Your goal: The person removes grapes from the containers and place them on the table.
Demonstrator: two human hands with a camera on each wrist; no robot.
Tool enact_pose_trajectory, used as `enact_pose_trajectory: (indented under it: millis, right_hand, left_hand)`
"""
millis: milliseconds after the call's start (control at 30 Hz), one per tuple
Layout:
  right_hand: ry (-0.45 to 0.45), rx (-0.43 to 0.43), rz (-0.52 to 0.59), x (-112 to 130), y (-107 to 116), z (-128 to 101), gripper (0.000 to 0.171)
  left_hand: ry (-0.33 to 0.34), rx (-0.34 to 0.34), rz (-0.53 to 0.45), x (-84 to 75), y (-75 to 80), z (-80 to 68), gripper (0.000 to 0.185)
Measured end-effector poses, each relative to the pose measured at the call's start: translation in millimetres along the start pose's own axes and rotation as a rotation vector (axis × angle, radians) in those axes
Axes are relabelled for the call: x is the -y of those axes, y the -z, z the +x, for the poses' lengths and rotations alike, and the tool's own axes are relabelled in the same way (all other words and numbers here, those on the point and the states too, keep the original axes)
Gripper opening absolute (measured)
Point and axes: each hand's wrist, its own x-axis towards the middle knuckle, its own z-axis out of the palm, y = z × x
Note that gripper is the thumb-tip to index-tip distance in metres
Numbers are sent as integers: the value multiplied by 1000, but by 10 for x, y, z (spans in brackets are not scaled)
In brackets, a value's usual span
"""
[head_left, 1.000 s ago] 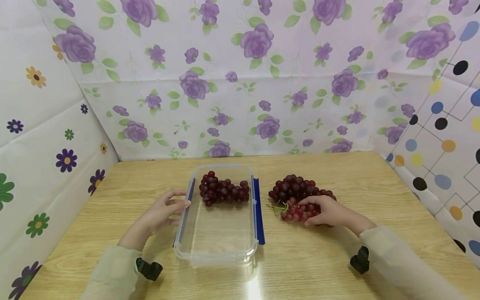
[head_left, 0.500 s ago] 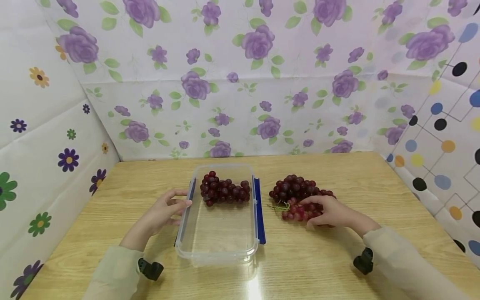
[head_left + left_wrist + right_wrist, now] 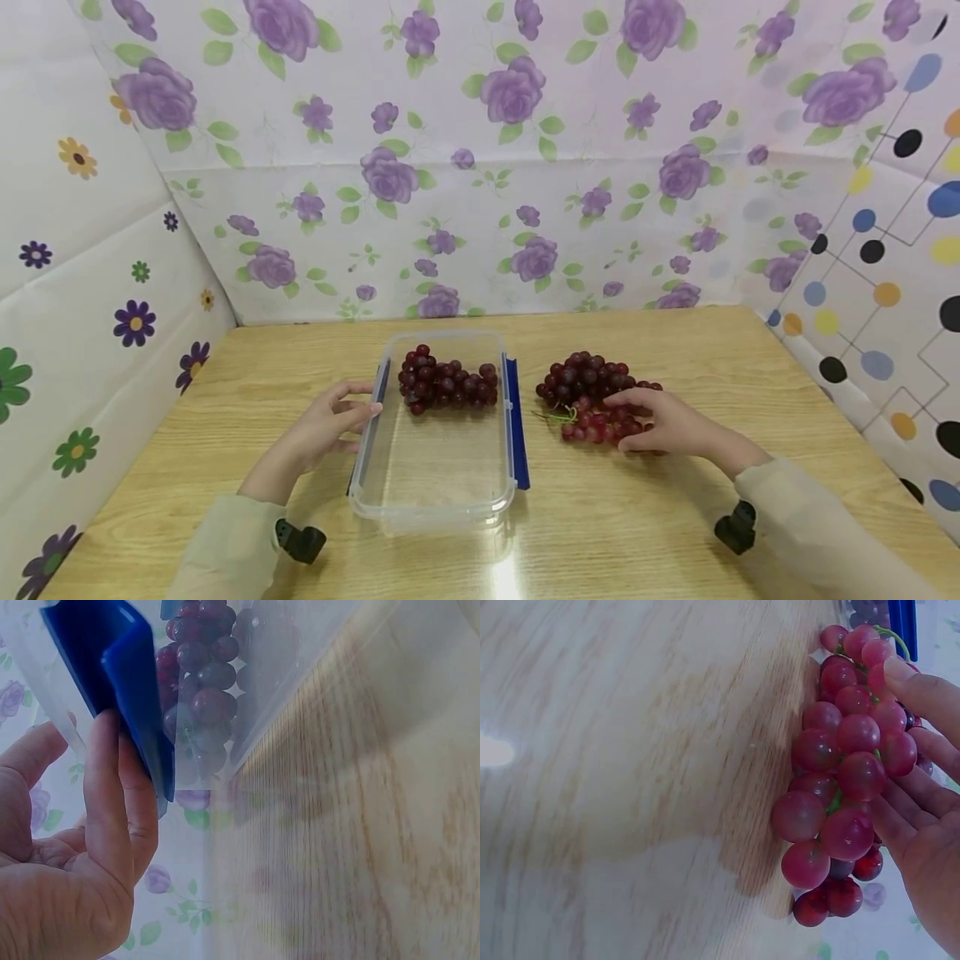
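A clear plastic container (image 3: 435, 507) with blue side clips lies open on the wooden table (image 3: 637, 517). A dark red grape bunch (image 3: 448, 387) sits at its far end. My left hand (image 3: 358, 402) rests against the container's left clip (image 3: 127, 682), its finger straight along it and the thumb apart. Grapes (image 3: 206, 675) show through the wall. To the right of the container lie a dark bunch (image 3: 585, 373) and, nearer me, a lighter red bunch (image 3: 596, 427). My right hand (image 3: 656, 421) cups the lighter bunch (image 3: 847, 772), which still lies on the table, with fingers (image 3: 922, 817) curled round it.
Flower-patterned sheets wall in the table at the back (image 3: 480, 208) and left (image 3: 90, 292). A dotted sheet (image 3: 877, 275) closes the right side. The near half of the container is bare plastic.
My right wrist has drifted slightly to the right while its fingers stay on the lighter bunch. The left hand, container and grapes have not moved.
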Motion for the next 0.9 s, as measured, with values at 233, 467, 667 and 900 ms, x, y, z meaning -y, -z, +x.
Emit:
enact_pose_trajectory:
  millis: [233, 467, 667, 900]
  right_hand:
    - [78, -65, -7, 26, 1, 16, 56]
    - [195, -150, 7, 78, -6, 53, 48]
    - [198, -153, 33, 150, 20, 81, 48]
    - [190, -176, 6, 226, 67, 96, 47]
  left_hand:
    - [-9, 2, 3, 6, 8, 2, 59]
    - [-8, 7, -4, 13, 17, 2, 59]
    - [-9, 1, -9, 32, 21, 9, 59]
    - [-30, 11, -4, 40, 23, 10, 59]
